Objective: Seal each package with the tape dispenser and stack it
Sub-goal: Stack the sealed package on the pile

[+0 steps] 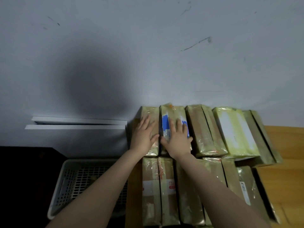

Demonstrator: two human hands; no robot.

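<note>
The counter [283, 143] is carrying two rows of taped packages [204, 129]; a basket [82, 161] is sitting at 7 o'clock. The left hand [144, 134] is lying flat on the end package [150, 111], the right hand [178, 139] flat on the blue-labelled package [165, 124] beside it. Uneven pushing could be tipping the end package off.

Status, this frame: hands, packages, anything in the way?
Left hand open, flat on leftmost back-row package. Right hand open, flat on blue-labelled package beside it. No tape dispenser in view.

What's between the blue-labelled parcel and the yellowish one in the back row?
Head view: brown taped packages, apparently two side by side, fill the gap from the blue-labelled parcel to the yellowish parcel.
</note>
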